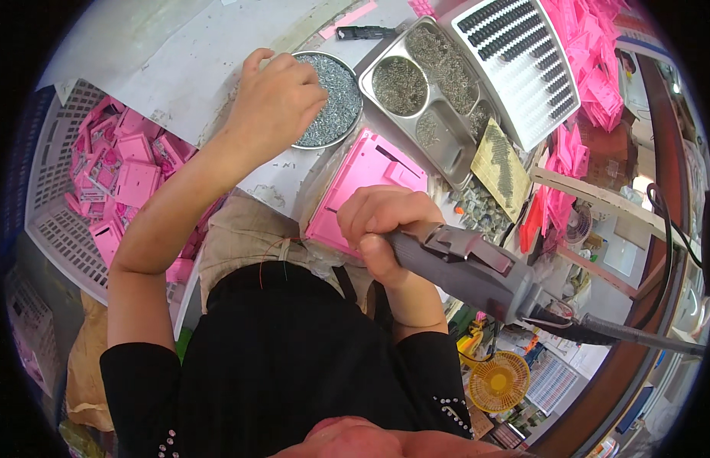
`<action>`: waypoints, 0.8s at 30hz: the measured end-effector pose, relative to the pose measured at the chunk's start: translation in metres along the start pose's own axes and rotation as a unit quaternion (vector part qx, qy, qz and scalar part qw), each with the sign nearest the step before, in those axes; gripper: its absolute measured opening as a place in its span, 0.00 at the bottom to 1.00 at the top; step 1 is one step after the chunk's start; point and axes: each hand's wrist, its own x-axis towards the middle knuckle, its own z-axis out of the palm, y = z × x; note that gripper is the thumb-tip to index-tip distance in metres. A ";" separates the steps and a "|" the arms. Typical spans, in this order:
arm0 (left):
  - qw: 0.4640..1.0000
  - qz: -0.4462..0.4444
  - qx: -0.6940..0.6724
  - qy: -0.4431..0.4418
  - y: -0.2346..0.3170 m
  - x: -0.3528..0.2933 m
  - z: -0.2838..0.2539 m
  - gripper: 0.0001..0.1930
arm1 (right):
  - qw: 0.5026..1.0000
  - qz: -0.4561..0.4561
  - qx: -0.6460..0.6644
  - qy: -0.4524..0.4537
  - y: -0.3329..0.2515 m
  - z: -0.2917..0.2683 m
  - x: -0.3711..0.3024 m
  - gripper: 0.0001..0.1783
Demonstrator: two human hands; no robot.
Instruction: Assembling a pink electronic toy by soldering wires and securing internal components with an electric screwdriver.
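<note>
Power tool (465, 265) is clamped by right grip (389, 217), partly hiding pink panel (362, 172); left grip (282, 95), over screws (338, 91), unclear.

Upper centre: compartment tray (456, 145) seen as smooth, shiny metal. Centre: pink casing (361, 177) seen as glossy plastic; grey tool body (465, 276) clad in matt plastic.

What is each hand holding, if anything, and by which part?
Right hand: the grey electric screwdriver, by the end opposite its cord. Left hand, at the screws: cannot tell.
</note>
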 end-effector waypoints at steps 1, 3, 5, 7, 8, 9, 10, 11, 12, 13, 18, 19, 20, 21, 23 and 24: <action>1.000 0.000 -0.024 -0.007 0.000 -0.002 -0.002 0.03 | 1.000 -0.001 -0.020 -0.011 0.001 0.001 0.000 0.10; 0.996 0.007 -0.080 -0.024 0.005 -0.003 -0.007 0.05 | 0.998 -0.016 -0.051 -0.028 0.001 0.002 0.002 0.10; 0.984 0.008 -0.170 -0.047 0.013 -0.016 -0.017 0.07 | 0.996 -0.047 -0.059 -0.049 0.007 0.006 0.005 0.10; 0.973 0.014 -0.223 -0.058 0.025 -0.034 -0.025 0.08 | 0.997 -0.042 -0.056 -0.044 0.010 0.004 0.004 0.12; 0.972 0.018 -0.229 -0.055 0.032 -0.043 -0.029 0.09 | 0.997 -0.040 -0.053 -0.028 0.010 0.005 0.004 0.13; 0.970 0.023 -0.237 -0.054 0.040 -0.053 -0.031 0.10 | 0.998 -0.037 -0.050 -0.011 0.011 0.007 0.002 0.14; 0.970 0.029 -0.236 -0.048 0.048 -0.060 -0.034 0.10 | 0.999 -0.017 -0.048 -0.006 0.009 0.003 -0.002 0.13; 0.970 0.036 -0.236 -0.039 0.055 -0.065 -0.037 0.11 | 0.999 0.003 -0.047 -0.004 0.003 -0.005 -0.003 0.12; 0.970 0.042 -0.236 -0.030 0.059 -0.067 -0.037 0.12 | 1.000 0.007 -0.024 0.001 -0.002 -0.007 -0.003 0.12; 0.970 0.038 -0.239 -0.019 0.061 -0.068 -0.036 0.13 | 1.000 0.007 -0.002 0.007 -0.008 -0.008 -0.001 0.11; 0.966 0.027 -0.257 -0.020 0.069 -0.075 -0.034 0.14 | 0.997 -0.007 0.077 0.028 -0.026 0.007 0.001 0.14; 0.966 0.036 -0.254 -0.017 0.069 -0.074 -0.035 0.14 | 0.996 -0.008 0.085 0.031 -0.026 0.008 0.000 0.14; 0.967 0.042 -0.250 -0.015 0.070 -0.075 -0.037 0.14 | 0.996 -0.008 0.090 0.029 -0.026 0.009 -0.001 0.14; 0.968 0.049 -0.245 -0.013 0.070 -0.076 -0.039 0.14 | 0.995 -0.008 0.094 0.027 -0.026 0.010 -0.002 0.13; 0.961 0.049 -0.259 -0.078 0.069 -0.078 -0.043 0.15 | 0.995 0.000 0.097 0.026 -0.027 0.012 -0.005 0.12; 0.956 0.050 -0.266 -0.110 0.068 -0.079 -0.046 0.16 | 0.995 0.007 0.096 0.028 -0.026 0.013 -0.009 0.11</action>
